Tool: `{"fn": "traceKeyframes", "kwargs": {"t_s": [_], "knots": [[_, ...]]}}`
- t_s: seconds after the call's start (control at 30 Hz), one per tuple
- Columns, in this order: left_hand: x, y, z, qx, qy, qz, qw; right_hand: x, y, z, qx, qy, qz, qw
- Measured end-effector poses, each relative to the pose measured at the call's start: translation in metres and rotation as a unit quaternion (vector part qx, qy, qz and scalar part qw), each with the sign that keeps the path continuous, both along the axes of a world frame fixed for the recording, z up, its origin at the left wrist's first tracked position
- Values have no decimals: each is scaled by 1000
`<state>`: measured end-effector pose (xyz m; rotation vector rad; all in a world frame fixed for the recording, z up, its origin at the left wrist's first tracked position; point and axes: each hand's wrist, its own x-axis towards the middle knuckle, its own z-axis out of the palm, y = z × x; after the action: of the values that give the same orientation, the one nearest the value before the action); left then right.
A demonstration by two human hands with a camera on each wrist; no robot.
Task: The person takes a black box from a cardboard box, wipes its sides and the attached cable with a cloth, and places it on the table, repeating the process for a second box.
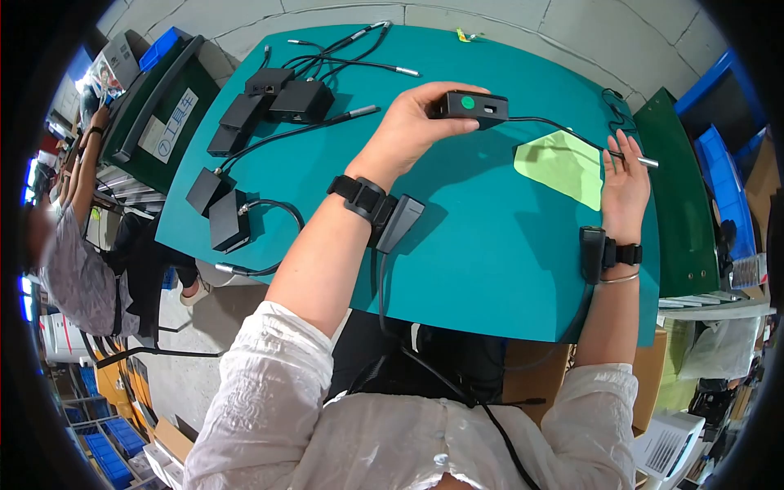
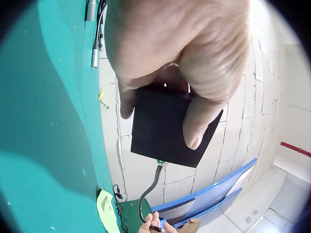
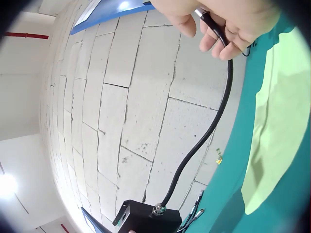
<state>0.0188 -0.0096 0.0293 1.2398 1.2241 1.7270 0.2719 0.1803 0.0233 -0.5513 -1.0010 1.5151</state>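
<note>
In the head view, my left hand (image 1: 400, 126) grips a small black box (image 1: 482, 110) above the table, thumb along its near side and fingers behind. The box has a round green sticker and a small port on the face toward me. A black cable (image 3: 194, 145) runs from the box's metal fitting (image 3: 159, 209) to my right hand (image 1: 625, 184). There the cable lies across the loosely extended fingers, palm up, and its silver connector (image 1: 648, 162) sticks out past them. The left wrist view shows the box's dark, flat side (image 2: 160, 126) with the thumb pressed on it.
A light green sheet (image 1: 563, 167) lies on the teal table (image 1: 457, 245) between the hands. Several black boxes (image 1: 300, 100) with cables are at the left. A green cart (image 1: 175, 106) stands left, blue bins (image 1: 727, 188) right. Another person (image 1: 82, 245) is at far left.
</note>
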Motion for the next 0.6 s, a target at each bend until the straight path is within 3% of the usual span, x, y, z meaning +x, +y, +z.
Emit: {"fn": "traceKeyframes", "kwargs": {"t_s": [0.03, 0.1, 0.17, 0.23, 0.3, 0.37, 0.5, 0.57, 0.6], "knots": [[-1, 1, -2, 0, 0, -4, 1000, -1, 1, 0, 7, 2, 0, 1000], [-4, 6, -8, 14, -109, 18, 994, -2, 3, -2, 13, 4, -4, 1000], [-7, 7, -12, 8, -98, 30, 995, -1, 5, -5, 13, -4, 41, 999], [-8, 7, -11, -39, -266, 35, 963, -1, 4, -4, -3, -15, 51, 999], [-5, 7, -11, -45, -283, 24, 958, -5, -4, -1, -28, -36, 108, 993], [-2, 11, -13, -41, -395, 0, 918, -11, -12, -1, -42, -48, 99, 993], [7, 12, -14, -53, -409, -49, 910, -17, -15, -2, -37, -125, 148, 980], [11, 11, -12, -48, -388, -73, 918, -20, -21, 0, 76, -292, 145, 942], [12, 11, -12, -43, -366, -92, 925, -24, -27, 0, 136, -321, 123, 929]]}}
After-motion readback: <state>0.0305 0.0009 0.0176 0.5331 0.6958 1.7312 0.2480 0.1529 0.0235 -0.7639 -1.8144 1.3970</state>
